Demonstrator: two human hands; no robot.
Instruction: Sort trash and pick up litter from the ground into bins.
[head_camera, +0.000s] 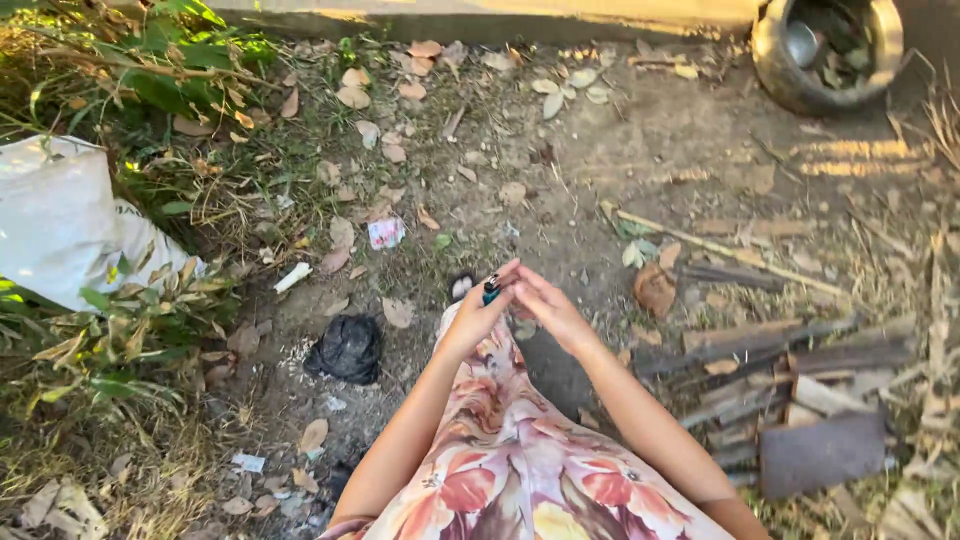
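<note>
My two hands meet in front of me over bare dirt. My left hand (475, 315) grips a small dark teal object (491, 290), slim like a lighter, with its top sticking up between the fingers. My right hand (548, 305) touches the left hand's fingertips and the top of the object; its fingers are curled close. Below the arms I see a floral garment (510, 470) in pink, orange and cream.
A white sack (60, 220) lies in weeds at the left. A black crumpled bag (347, 347) lies on the ground left of my hands. Sticks and wood scraps (790, 390) pile at the right. A round pot (825, 50) sits top right. Dry leaves are scattered about.
</note>
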